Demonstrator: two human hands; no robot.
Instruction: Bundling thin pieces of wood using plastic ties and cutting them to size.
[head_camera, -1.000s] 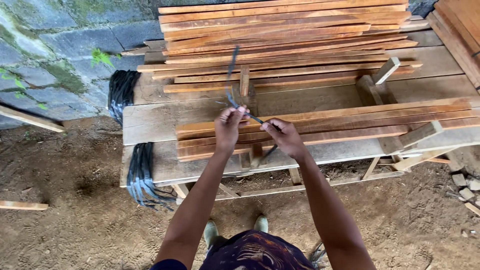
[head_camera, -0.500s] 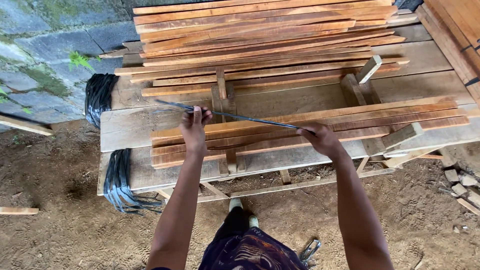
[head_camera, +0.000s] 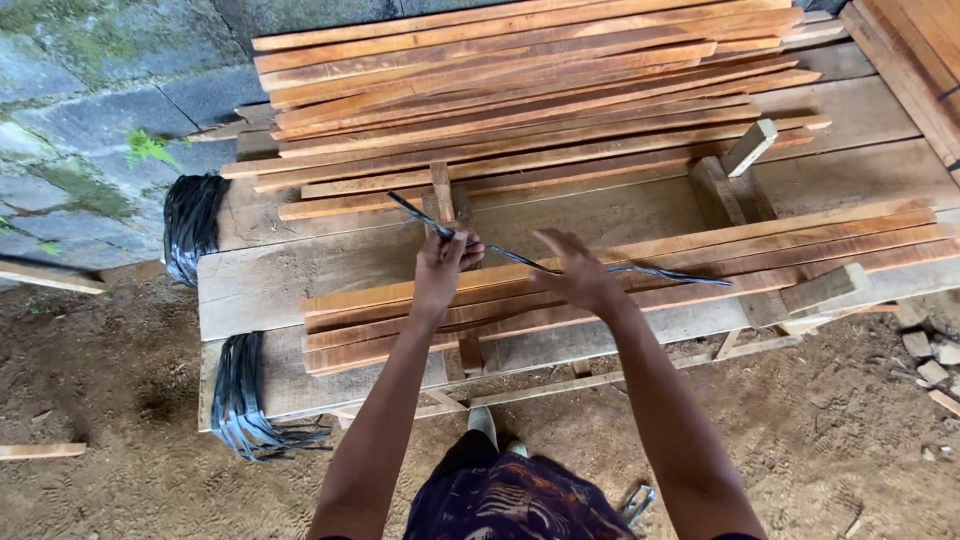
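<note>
We stretch a dark strap (head_camera: 560, 268) taut above the wooden slats (head_camera: 620, 270) on the counter (head_camera: 270, 275): left hand (head_camera: 445, 265) clenched on it, right hand (head_camera: 580, 275) fingers loosening at three o'clock.

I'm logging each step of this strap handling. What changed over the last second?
The hands drew apart along the black strap, then the right hand slid back toward the left hand, opening. The left kept its grip. The wooden slats stayed put.
</note>
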